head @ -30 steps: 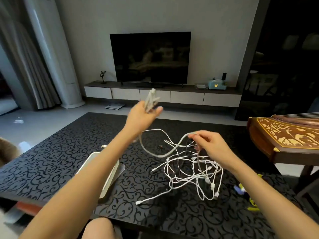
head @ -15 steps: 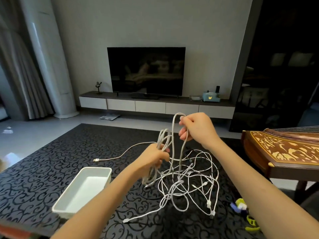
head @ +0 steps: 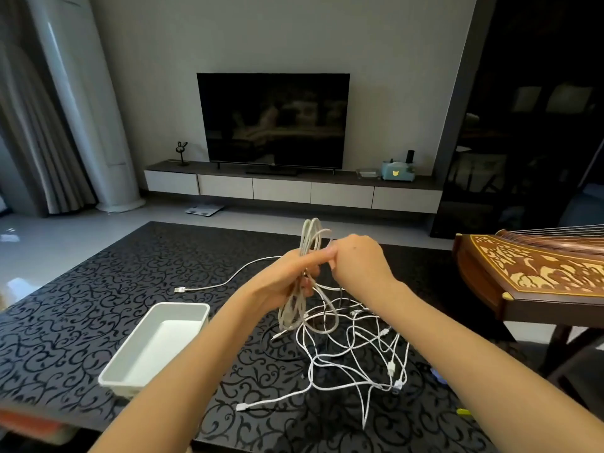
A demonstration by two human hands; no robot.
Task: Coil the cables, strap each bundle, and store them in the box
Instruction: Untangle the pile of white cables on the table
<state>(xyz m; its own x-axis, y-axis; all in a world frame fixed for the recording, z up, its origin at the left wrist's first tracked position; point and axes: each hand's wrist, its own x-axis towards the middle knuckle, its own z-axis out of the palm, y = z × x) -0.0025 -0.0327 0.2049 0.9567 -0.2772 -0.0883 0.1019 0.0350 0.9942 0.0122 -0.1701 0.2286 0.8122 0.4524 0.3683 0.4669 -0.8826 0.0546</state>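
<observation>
Single view, worn at head height, wide-angle. Faces forward and tilts down across the black patterned table (head: 81, 315) toward the television (head: 273, 119) on the far wall. Sits close over the work — left hand (head: 284, 282) and right hand (head: 356, 259) just below frame centre, both gripping the coiled cable (head: 309, 237), forearms entering from the bottom edge. Takes in the white box (head: 178, 305) at lower left, the loose cables (head: 359, 348) at lower right, a carved wooden instrument (head: 536, 269) at the right margin.
</observation>
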